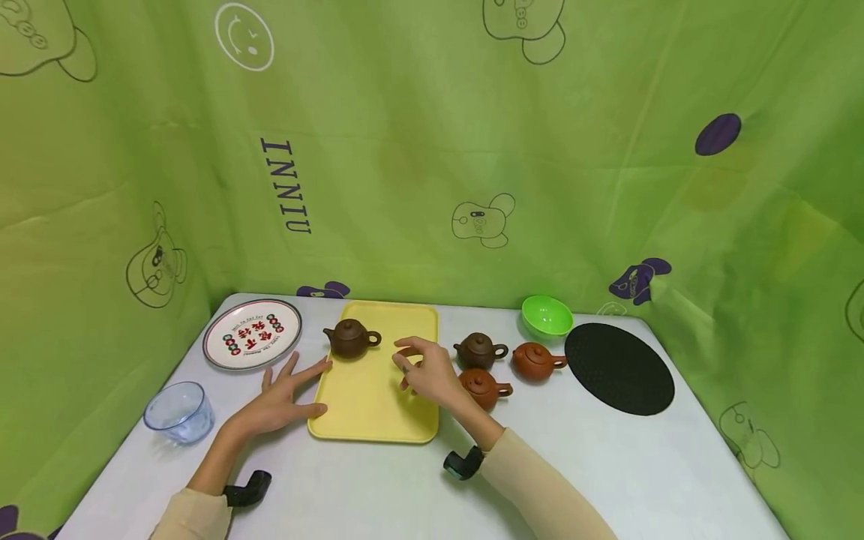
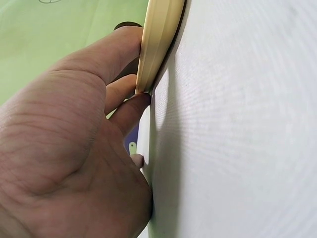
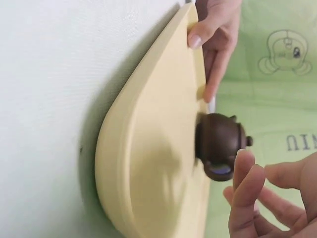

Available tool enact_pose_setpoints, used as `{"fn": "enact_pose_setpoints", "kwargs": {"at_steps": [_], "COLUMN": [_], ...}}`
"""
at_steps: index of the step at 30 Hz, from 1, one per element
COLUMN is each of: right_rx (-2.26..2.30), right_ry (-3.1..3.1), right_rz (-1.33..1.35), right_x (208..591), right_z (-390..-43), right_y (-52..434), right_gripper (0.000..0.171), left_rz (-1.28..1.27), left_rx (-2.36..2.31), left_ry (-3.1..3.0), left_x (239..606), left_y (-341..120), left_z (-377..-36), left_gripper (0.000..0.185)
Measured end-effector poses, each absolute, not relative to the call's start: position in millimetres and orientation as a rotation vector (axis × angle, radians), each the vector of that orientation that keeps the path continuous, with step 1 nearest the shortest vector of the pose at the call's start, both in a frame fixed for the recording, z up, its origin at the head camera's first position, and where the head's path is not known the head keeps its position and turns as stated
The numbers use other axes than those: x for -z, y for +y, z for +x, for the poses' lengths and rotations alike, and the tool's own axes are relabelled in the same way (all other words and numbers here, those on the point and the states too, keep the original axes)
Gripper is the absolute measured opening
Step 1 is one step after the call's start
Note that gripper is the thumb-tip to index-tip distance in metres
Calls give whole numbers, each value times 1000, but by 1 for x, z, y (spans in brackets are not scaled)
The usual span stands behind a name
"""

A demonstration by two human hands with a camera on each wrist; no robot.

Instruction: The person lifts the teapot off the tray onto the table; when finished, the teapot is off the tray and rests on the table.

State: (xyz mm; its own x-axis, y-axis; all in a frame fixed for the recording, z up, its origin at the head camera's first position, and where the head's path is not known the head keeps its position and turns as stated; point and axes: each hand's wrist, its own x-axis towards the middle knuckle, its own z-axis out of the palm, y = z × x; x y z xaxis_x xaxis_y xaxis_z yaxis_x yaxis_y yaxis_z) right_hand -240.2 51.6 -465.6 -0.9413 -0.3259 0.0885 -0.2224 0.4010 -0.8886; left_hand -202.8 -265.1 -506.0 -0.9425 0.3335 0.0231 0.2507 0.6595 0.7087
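A yellow tray [image 1: 378,405] lies on the white table. Toward its back left stands a dark brown teapot [image 1: 349,339], spout to the left and handle to the right. My left hand [image 1: 273,403] touches the tray's left rim with spread fingers; the left wrist view shows the thumb [image 2: 114,49] against the tray's side. Over the right part of the tray hovers my right hand [image 1: 428,371], fingers loosely bent, nothing between them. In the right wrist view its fingertips [image 3: 247,181] are near the teapot's handle, apparently apart from it.
Right of the tray stand another dark brown teapot [image 1: 478,351] and two reddish teapots, one [image 1: 535,362] farther right, one [image 1: 482,390] partly behind my right hand. Around them are a green bowl [image 1: 547,316] and black round mat [image 1: 619,367]. At left are a printed plate [image 1: 253,334] and glass bowl [image 1: 179,412].
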Motion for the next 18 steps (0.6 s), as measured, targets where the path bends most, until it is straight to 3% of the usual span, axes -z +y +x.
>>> {"fn": "enact_pose_setpoints", "kwargs": {"at_steps": [18], "right_rx": [1740], "right_ry": [2368], "right_rz": [-352], "right_x": [487], "right_z": [-284], "right_y": [13], "right_gripper": [40], "left_rz": [476], "left_rx": [-1186], "left_ry": [2724], "left_x": [503], "left_y": [-264], "left_z": [-202], "left_gripper": [78]}}
